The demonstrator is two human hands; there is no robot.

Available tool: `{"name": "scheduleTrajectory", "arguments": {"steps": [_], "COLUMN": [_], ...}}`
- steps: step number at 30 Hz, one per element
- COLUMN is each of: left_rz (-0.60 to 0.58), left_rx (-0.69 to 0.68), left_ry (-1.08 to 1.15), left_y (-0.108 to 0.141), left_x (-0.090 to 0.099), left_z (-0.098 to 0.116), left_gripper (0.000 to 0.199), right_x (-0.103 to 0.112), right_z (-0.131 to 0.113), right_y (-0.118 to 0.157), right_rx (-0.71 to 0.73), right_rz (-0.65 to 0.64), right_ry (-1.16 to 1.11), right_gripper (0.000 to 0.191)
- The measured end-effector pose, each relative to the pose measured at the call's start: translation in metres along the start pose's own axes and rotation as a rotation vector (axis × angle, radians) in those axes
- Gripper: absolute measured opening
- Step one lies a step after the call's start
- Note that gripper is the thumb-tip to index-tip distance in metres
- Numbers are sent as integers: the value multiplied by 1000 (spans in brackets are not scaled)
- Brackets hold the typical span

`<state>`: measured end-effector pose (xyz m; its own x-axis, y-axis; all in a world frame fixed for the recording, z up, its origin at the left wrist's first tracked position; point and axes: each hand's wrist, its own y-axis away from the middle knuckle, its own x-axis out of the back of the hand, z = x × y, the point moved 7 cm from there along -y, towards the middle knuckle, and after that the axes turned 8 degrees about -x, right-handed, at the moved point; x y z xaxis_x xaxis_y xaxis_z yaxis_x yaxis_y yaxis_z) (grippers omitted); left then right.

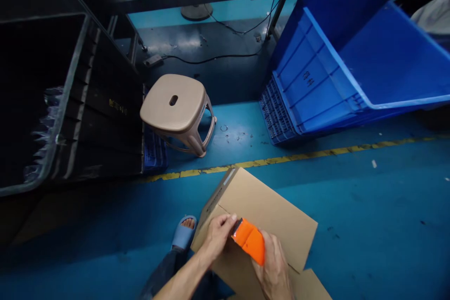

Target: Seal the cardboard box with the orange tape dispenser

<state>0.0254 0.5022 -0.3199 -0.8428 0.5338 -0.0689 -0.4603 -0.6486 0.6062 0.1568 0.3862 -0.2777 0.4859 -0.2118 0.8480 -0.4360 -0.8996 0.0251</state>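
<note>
Your right hand (272,267) grips the orange plastic tape dispenser (249,240) on the brown cardboard box (267,206), while your left hand (218,233) pinches its front end.

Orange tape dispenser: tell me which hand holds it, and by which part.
The right hand grips the orange tape dispenser at its rear; the left hand touches its front end.

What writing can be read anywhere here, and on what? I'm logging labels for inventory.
Nothing reads clearly.
Dark marking on the blue crate's side wall: too blurred to read.
Yellowish marking on the black bin's side: too blurred to read.
Small print along the cardboard box's left edge: too small to read.
Orange tape dispenser: no text visible.
</note>
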Motion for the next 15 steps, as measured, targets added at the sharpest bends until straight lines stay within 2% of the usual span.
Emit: {"name": "scheduleTrajectory", "arguments": {"steps": [4,7,9,11,13,15], "left_rz": [26,77,107,116,141,200], "left_rx": [-14,-50,-61,-57,-48,-41], "left_ry": [-25,-70,-92,-101,-109,-130], "left_y": [-3,-2,-3,-6,-12,-21], "left_x": [10,16,19,27,42,67], "left_z": [4,5,3,-1,-4,-3], "left_gripper": [51,47,46,45,46,48], "right_x": [3,3,2,3,5,9], "right_z": [-7,-11,-15,-19,-19,-19], "right_y": [-3,-6,-8,-8,-6,-3], "right_rx": [33,52,114,209,271,284], "right_rz": [-31,-107,-167,-197,-187,-149], "right_ry": [27,48,85,147,229,305], "right_gripper": [39,56,69,73,72,71]}}
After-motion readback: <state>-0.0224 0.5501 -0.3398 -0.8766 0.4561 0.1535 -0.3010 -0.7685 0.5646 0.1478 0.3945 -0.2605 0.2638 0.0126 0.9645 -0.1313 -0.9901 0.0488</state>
